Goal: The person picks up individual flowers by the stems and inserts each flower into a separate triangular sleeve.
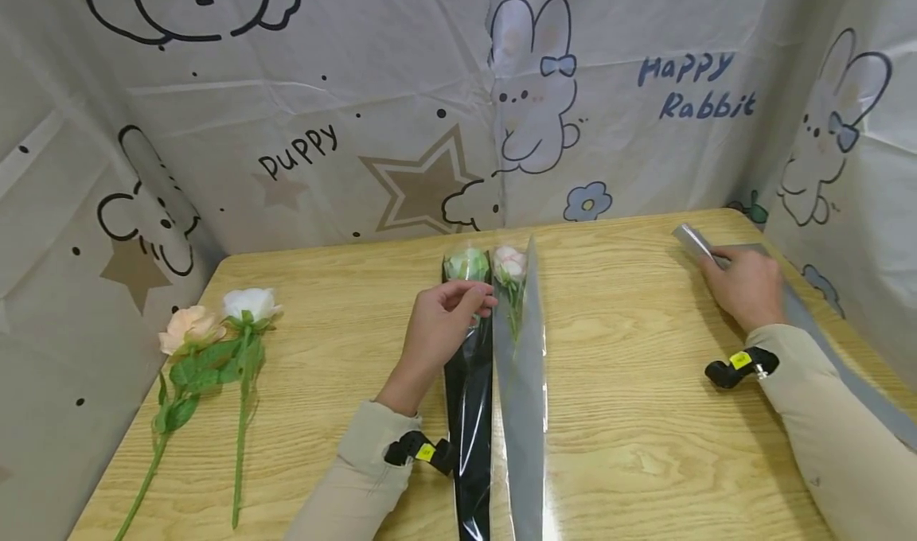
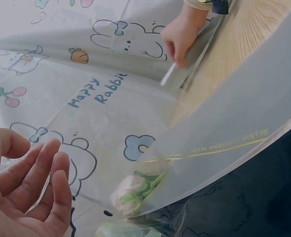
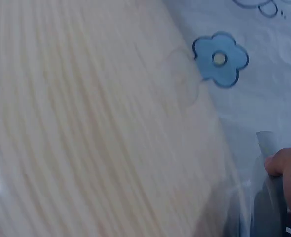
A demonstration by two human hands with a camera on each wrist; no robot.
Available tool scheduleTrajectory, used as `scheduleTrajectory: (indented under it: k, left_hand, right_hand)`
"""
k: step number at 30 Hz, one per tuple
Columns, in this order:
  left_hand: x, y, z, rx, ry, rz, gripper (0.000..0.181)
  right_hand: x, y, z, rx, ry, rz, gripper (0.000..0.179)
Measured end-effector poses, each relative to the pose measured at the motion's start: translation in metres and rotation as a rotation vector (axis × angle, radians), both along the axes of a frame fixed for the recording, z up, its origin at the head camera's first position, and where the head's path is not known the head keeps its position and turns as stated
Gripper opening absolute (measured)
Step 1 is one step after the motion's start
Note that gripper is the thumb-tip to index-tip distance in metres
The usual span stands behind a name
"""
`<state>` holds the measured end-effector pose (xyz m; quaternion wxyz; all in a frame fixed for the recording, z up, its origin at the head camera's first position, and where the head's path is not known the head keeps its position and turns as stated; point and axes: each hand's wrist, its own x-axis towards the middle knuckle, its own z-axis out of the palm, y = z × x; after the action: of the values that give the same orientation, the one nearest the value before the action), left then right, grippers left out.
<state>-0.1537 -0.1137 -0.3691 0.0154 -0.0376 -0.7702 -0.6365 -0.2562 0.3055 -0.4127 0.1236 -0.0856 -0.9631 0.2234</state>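
Observation:
My left hand (image 1: 446, 318) hovers above the black flower sleeve (image 1: 470, 430), and in the left wrist view its loosely bent fingers hold nothing. Inside that sleeve is a green flower (image 1: 467, 265). Just to its right lies a grey flower sleeve (image 1: 525, 414) with gold lettering, holding a pale pink rose (image 1: 510, 264). Far to the right, my right hand (image 1: 748, 286) grips the curled end of another grey sleeve (image 1: 693, 243). The right wrist view shows part of that grey sleeve (image 3: 267, 207) under the thumb.
A peach rose (image 1: 192, 328) and a white rose (image 1: 251, 304), both with green stems, lie at the table's left. A printed cloth (image 1: 322, 127) stands behind and beside the wooden table (image 1: 630, 414).

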Motion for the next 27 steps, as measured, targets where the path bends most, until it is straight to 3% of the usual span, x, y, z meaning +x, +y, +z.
scheduleTrajectory:
  k: [6, 18, 27]
  left_hand:
    - [0.000, 0.000, 0.001, -0.001, -0.005, -0.001, 0.023]
    - [-0.001, 0.000, -0.001, 0.021, 0.004, -0.006, 0.024]
    - [0.000, 0.000, -0.001, 0.025, 0.005, -0.010, 0.022]
  right_hand:
    - [0.008, -0.035, 0.013, -0.071, 0.104, 0.041, 0.048]
    - [0.022, -0.096, 0.026, -0.182, 0.312, 0.220, 0.037]
    - [0.035, -0.134, 0.034, -0.218, 0.409, 0.366, 0.027]
